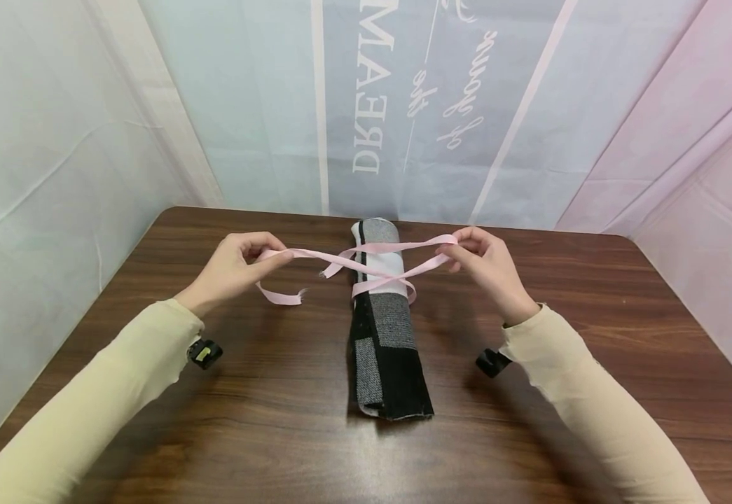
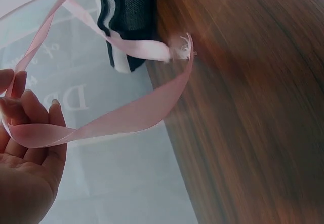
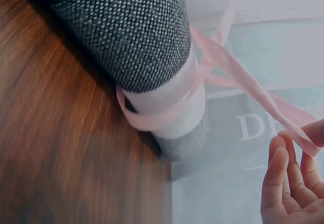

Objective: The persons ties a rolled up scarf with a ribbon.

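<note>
A rolled cloth (image 1: 394,371) in black, grey and white blocks lies lengthwise on the table. Round its white band runs a pink ribbon (image 1: 378,283), which crosses over itself on top of the roll. To the left of the roll, my left hand (image 1: 233,266) pinches one part of the ribbon between thumb and fingers; its frayed tail hangs below, clear in the left wrist view. My right hand (image 1: 485,266) pinches a folded-back loop of ribbon on the other side, and that loop's frayed end reaches back over the roll. Both stretches are raised above the cloth.
The brown wooden table (image 1: 277,434) ends at a pale printed curtain (image 1: 265,105) behind the roll. More curtain hangs at the left and right sides. Each wrist wears a small black camera, such as the left one (image 1: 204,353).
</note>
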A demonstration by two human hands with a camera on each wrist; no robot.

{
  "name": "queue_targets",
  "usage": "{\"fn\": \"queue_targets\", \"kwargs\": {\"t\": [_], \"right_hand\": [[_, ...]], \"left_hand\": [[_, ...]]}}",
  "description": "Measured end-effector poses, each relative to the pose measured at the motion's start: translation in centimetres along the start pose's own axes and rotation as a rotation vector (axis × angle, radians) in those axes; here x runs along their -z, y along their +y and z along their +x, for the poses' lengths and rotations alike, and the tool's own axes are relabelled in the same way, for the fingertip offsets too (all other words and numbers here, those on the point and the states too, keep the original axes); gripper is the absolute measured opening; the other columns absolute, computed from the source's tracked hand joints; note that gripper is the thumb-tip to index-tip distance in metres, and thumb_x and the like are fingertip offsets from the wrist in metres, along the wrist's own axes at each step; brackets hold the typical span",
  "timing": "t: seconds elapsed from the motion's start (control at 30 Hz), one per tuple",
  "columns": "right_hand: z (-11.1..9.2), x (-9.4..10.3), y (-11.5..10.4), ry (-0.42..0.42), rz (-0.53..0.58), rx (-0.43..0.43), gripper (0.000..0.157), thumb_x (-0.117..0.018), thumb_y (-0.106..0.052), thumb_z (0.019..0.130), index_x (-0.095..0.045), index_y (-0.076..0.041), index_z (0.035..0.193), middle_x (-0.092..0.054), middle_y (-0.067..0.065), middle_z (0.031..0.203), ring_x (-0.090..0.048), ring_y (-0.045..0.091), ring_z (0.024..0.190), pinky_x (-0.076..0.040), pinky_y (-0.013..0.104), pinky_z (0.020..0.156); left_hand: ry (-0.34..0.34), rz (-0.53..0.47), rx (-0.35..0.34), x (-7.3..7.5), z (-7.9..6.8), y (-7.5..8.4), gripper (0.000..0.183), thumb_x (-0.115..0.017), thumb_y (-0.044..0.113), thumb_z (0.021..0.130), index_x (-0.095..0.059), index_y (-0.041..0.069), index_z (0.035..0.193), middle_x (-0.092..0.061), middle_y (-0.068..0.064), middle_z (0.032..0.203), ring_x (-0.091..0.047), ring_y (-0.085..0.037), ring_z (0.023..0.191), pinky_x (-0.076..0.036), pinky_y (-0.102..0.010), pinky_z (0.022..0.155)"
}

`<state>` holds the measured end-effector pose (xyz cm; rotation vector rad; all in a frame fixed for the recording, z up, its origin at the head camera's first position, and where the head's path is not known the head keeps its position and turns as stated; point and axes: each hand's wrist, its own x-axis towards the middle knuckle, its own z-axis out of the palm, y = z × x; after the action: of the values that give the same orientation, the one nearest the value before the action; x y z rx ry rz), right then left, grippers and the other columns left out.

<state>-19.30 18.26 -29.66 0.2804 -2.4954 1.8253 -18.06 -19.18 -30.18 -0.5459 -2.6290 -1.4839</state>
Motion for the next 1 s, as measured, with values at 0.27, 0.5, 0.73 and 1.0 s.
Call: {"fn": "queue_targets", "kwargs": {"t": [0.27, 0.5, 0.73, 1.0], "right_hand": [[-0.4, 1.4, 0.5, 0.026, 0.001, -0.003, 0.016, -0.066, -0.017, 0.09, -0.058, -0.006, 0.098, -0.068, -0.013, 0.078, -0.062, 0.006, 0.064, -0.053, 0.024, 0.069], [-0.8, 3.0, 1.0, 0.038, 0.109, 0.0, 0.013, -0.066, -0.009, 0.088, -0.056, -0.003, 0.093, -0.069, -0.006, 0.075, -0.063, 0.006, 0.062, -0.053, 0.021, 0.062], [-1.4, 4.7, 1.8, 0.044, 0.107, -0.007, 0.012, -0.067, -0.005, 0.087, -0.055, -0.002, 0.091, -0.069, -0.008, 0.074, -0.062, 0.006, 0.061, -0.053, 0.02, 0.062], [-2.1, 6.7, 3.0, 0.029, 0.043, -0.018, 0.015, -0.069, -0.003, 0.085, -0.055, -0.003, 0.09, -0.068, -0.008, 0.078, -0.064, 0.006, 0.062, -0.053, 0.018, 0.063]], "left_hand": [[-0.022, 0.039, 0.009, 1.4, -0.7, -0.2, 0.016, -0.068, 0.022, 0.089, -0.069, 0.006, 0.091, -0.056, 0.003, 0.065, -0.047, -0.008, 0.056, -0.041, -0.023, 0.048], [-0.046, 0.088, 0.027, 2.5, -1.2, -0.5, 0.013, -0.068, 0.024, 0.089, -0.07, 0.011, 0.091, -0.055, 0.004, 0.063, -0.046, -0.008, 0.055, -0.037, -0.024, 0.049], [-0.077, 0.123, 0.035, 3.0, -1.7, -0.7, 0.011, -0.07, 0.025, 0.088, -0.07, 0.014, 0.089, -0.061, 0.002, 0.073, -0.046, -0.006, 0.062, -0.039, -0.022, 0.054], [-0.128, 0.149, 0.005, 3.1, -2.1, -1.2, 0.011, -0.071, 0.019, 0.087, -0.07, 0.009, 0.088, -0.064, -0.002, 0.08, -0.05, -0.005, 0.068, -0.043, -0.019, 0.058]]}}
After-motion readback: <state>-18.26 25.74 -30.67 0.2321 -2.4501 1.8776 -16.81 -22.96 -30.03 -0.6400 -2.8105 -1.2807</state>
